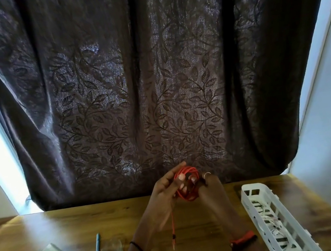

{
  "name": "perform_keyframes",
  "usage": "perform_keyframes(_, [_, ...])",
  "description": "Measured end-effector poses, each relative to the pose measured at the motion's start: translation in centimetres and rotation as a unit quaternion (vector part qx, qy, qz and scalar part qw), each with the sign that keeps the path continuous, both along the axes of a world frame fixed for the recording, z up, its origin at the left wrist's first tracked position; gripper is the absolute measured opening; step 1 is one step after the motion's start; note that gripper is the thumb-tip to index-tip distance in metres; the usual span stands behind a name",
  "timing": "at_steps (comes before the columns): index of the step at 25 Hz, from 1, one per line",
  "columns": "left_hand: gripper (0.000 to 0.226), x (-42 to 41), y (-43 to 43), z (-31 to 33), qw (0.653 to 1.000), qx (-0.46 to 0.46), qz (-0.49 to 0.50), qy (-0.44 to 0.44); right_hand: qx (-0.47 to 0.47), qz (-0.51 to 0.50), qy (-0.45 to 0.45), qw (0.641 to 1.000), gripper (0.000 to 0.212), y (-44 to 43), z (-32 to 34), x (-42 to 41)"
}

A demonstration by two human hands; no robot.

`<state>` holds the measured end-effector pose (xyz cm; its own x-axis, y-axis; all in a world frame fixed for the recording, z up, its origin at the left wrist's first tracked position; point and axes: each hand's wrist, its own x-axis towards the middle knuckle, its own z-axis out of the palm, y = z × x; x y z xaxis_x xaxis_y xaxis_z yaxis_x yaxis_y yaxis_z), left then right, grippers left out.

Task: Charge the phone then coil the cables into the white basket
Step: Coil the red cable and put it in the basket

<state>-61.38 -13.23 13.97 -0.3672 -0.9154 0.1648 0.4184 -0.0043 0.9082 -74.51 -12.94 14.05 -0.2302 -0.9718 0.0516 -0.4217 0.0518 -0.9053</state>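
Coiling step in hand: left hand [163,192] and right hand [211,186] both grip the part-wound red cable [189,196] left of the white basket [248,193]; its hanging end likely needs winding next.

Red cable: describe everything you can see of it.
The red cable is thin and looks smooth and rubbery. Most of it is wound into a small round coil of several loops. The coil is held upright above the wooden table, gripped between the left hand and right hand. One loose tail hangs straight down, ending in a dark-collared plug.
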Motion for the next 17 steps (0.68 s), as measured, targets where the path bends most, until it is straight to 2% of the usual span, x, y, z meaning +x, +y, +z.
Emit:
perform_keyframes(2, [0.038, 0.4, -0.4, -0.2, 0.996, -0.043, 0.036, -0.070, 0.013, 0.035, -0.022, 0.999, 0.022, 0.2, 0.6, -0.3])
perform_keyframes(5, [0.025, 0.9, -0.9, -0.4, 0.965, -0.131, 0.098, -0.204, 0.016, 0.063, -0.055, 0.996, 0.020, 0.1, 1.2, -1.0])
perform_keyframes(12, [0.022, 0.8, -1.3, -0.9, 0.946, -0.148, 0.158, -0.240, 0.079, 0.177, -0.221, 0.956, 0.014, 0.4, 3.0, -2.6])
perform_keyframes(15, [0.019, 0.1, -1.5, -1.0, 0.940, -0.146, 0.181, -0.250, 0.096, 0.219, -0.322, 0.916, 0.020, 0.9, 4.2, -3.3])
perform_keyframes(17, [0.022, -0.6, -1.6, -1.1, 0.924, -0.154, 0.208, -0.282, 0.107, 0.197, -0.383, 0.896, 0.019, 0.9, 4.6, -3.4])
